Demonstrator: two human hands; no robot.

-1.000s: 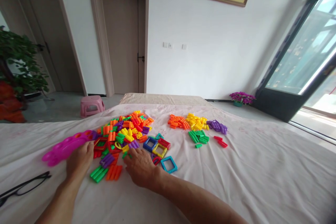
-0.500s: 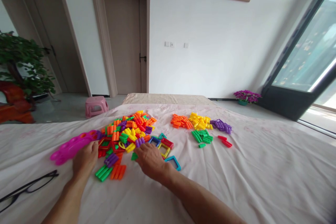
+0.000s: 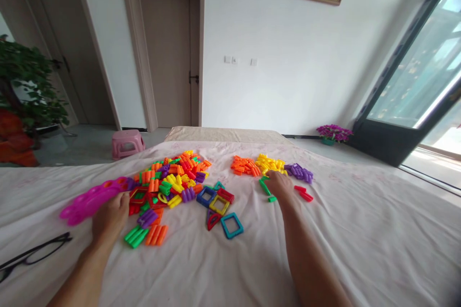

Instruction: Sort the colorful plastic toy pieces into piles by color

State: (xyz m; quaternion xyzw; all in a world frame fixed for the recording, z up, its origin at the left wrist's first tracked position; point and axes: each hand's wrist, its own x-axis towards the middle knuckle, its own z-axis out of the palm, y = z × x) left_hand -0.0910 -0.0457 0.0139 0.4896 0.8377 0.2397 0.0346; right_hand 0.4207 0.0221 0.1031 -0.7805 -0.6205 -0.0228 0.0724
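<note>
My right hand (image 3: 280, 186) is over the green pieces (image 3: 264, 185) at the right and covers most of them; its fingertips are hidden, so what it holds cannot be made out. Beside the mixed pile of coloured pieces (image 3: 180, 172) rests my left hand (image 3: 111, 213), next to a red square frame (image 3: 138, 196) and the magenta tray (image 3: 90, 201); its fingers are too unclear to read. Orange pieces (image 3: 245, 165), yellow pieces (image 3: 269, 163), purple pieces (image 3: 299, 172) and red pieces (image 3: 303, 193) lie in separate groups around my right hand.
Square frames, among them a teal one (image 3: 232, 225), lie mid-table. Black glasses (image 3: 36, 252) rest at the left on the pale tablecloth (image 3: 201, 268). Beyond the table stand a pink stool (image 3: 127, 144) and a pot of magenta flowers (image 3: 333, 133).
My right hand has moved from the mixed pile to the green group at the right, uncovering the frames mid-table. My left hand has stayed beside the pile. The view has shifted slightly.
</note>
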